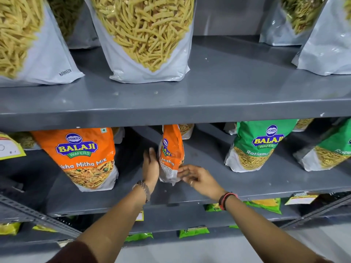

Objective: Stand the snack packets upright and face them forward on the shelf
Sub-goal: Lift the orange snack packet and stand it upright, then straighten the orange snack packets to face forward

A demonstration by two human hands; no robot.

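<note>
Left hand upright, palm flat against left face of orange packet, fingers extended. Right hand reaching in, fingertips loosely spread, touching packet's lower right corner. Packet upright, turned edge-on, on middle shelf.

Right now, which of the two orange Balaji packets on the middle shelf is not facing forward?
The narrow-looking orange packet between the left hand and right hand. It stands turned edge-on, its label angled left, while the larger orange packet at left shows its full front.
</note>
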